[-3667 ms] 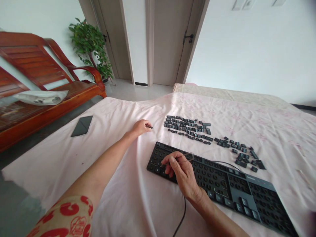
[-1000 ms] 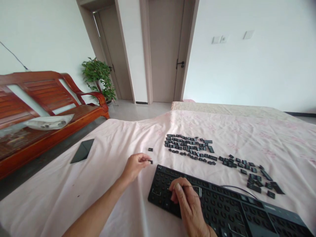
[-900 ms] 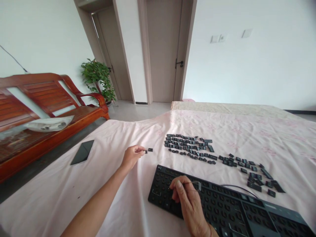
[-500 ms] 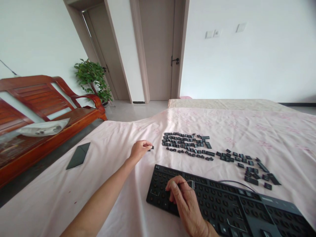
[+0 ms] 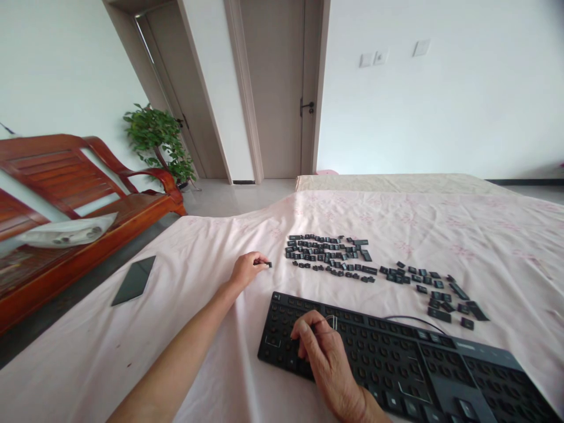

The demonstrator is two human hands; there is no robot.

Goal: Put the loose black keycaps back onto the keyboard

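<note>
The room is bright with soft, even daylight. Near the keyboard (image 5: 396, 364) the shadows are weak and the picture is sharp. Door frames bend and stretch toward the edges.

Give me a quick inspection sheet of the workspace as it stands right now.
Surface: pink sheet, wrinkled, covering the bed.
Job's things: keyboard with most caps off; loose keycaps in rows behind it; a single keycap at the left fingertips.
Clutter: dark flat slab near the sheet's left edge.
Grippers: left hand pinches or touches the single keycap; right hand rests on the keyboard, holding a wire puller.
Cables: keyboard cable arcs behind the keyboard.
Surroundings: wooden bench, potted plant, closed door.
</note>
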